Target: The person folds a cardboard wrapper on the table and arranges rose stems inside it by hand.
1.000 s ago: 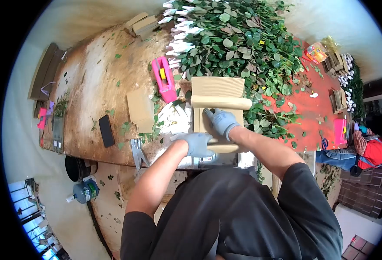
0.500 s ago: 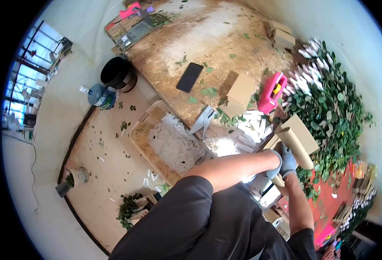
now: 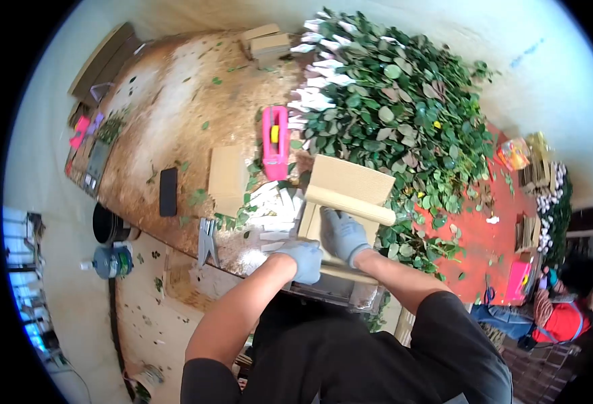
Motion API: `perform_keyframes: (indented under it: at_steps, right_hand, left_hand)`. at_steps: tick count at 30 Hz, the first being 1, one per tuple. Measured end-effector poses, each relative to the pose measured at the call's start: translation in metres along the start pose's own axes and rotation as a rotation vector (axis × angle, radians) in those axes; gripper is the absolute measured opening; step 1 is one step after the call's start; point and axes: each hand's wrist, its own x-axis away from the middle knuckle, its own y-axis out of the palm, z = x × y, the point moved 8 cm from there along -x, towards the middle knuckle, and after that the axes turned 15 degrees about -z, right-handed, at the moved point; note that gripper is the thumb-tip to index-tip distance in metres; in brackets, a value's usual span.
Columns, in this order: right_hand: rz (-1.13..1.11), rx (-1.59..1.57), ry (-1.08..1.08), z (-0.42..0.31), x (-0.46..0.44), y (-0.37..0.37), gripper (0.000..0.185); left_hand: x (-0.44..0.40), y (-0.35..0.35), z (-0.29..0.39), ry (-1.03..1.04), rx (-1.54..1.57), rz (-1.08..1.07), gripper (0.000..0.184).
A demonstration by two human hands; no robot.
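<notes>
Both of my hands wear grey gloves. My right hand (image 3: 345, 237) rests with fingers stretched out on an opened piece of corrugated cardboard (image 3: 350, 180), close under its rolled fold (image 3: 350, 204). Beside it, my left hand (image 3: 301, 260) is closed at the near left edge of the cardboard; what its fingers grip is hidden. White paper strips (image 3: 273, 205) lie scattered left of the cardboard. A pink tape dispenser (image 3: 275, 151) with a yellow core stands behind the strips.
Leafy stems with white-wrapped ends (image 3: 391, 101) are heaped behind the cardboard. Leftward lie flat cardboard pieces (image 3: 227, 180), a black phone (image 3: 168, 192) and a grey two-handled tool (image 3: 207, 242) at the table edge. A person in red (image 3: 566, 322) is at far right.
The view has swung right, bringing the other person into sight. My left hand has moved apart from my right, and my right fingers now lie on the cardboard.
</notes>
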Motion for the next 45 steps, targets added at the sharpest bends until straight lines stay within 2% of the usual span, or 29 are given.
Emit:
perform_keyframes:
  at_steps: [4,10,12,13,15,18,20,22,25,30,32,36,38,39,40,41,42,43,45]
  right_hand:
    - [-0.045,-0.022,0.003,0.001,0.002,-0.003,0.047]
    - [-0.037,0.023,-0.023,0.004,0.002,0.002,0.053]
    - [-0.075,-0.007,0.013,0.009,-0.003,0.01,0.054]
    - [-0.069,0.012,0.016,0.009,-0.003,0.011,0.053]
    - [-0.033,0.037,0.003,0.009,-0.002,0.013,0.053]
    - [-0.004,-0.027,-0.038,0.008,0.001,0.009,0.054]
    - [-0.007,-0.039,-0.03,0.009,-0.001,0.008,0.054]
    - [-0.021,-0.048,-0.02,0.011,0.002,0.012,0.055]
    - [0.057,0.001,-0.057,0.009,0.002,0.011,0.052]
    - [-0.043,-0.049,-0.06,0.011,-0.002,0.011,0.057]
    - [-0.072,-0.041,-0.045,0.01,0.004,0.009,0.057]
    - [-0.032,-0.049,-0.065,0.008,0.004,0.002,0.053]
    - [-0.062,-0.012,-0.064,0.005,0.005,0.004,0.053]
    - [-0.073,-0.002,-0.064,0.001,0.007,0.005,0.053]
    - [-0.094,0.1,-0.157,-0.014,0.01,0.003,0.052]
    - [-0.116,0.204,-0.252,-0.029,0.015,0.001,0.052]
    - [-0.263,0.142,-0.381,-0.058,0.031,-0.034,0.05]
    - [-0.097,0.069,-0.473,-0.073,0.034,-0.064,0.043]
    - [0.216,0.002,-0.63,-0.085,0.014,-0.115,0.035]
  left_hand:
    - [-0.001,-0.004,0.002,-0.007,-0.05,-0.011,0.057]
    - [0.004,-0.002,0.004,0.03,-0.076,0.155,0.047]
    - [0.0,0.0,0.004,-0.023,-0.076,0.024,0.057]
    - [-0.005,0.006,0.0,-0.024,-0.104,0.027,0.057]
    - [-0.017,0.014,-0.011,0.064,-0.12,0.146,0.049]
    - [-0.007,0.008,-0.005,0.071,-0.144,0.18,0.054]
    - [-0.012,0.008,-0.007,0.074,-0.161,0.138,0.056]
    - [-0.011,0.009,-0.003,0.024,-0.068,0.008,0.056]
    - [-0.014,0.01,-0.004,0.041,-0.12,-0.005,0.056]
    - [-0.023,0.017,-0.013,0.051,-0.169,-0.068,0.058]
    - [-0.017,0.014,-0.011,0.139,-0.123,0.125,0.048]
    - [-0.007,0.006,-0.001,0.197,-0.137,0.178,0.048]
    - [-0.018,0.016,-0.01,0.15,-0.135,0.097,0.049]
    - [-0.019,0.016,-0.013,0.162,-0.119,0.143,0.049]
    - [-0.014,0.007,-0.006,0.166,-0.109,0.152,0.049]
    - [-0.012,0.007,-0.002,0.104,-0.104,0.033,0.052]
    - [-0.011,0.01,-0.003,0.043,-0.101,-0.09,0.055]
    - [-0.014,0.011,-0.004,0.133,-0.034,-0.059,0.055]
    - [-0.015,0.016,-0.006,0.119,-0.068,0.011,0.053]
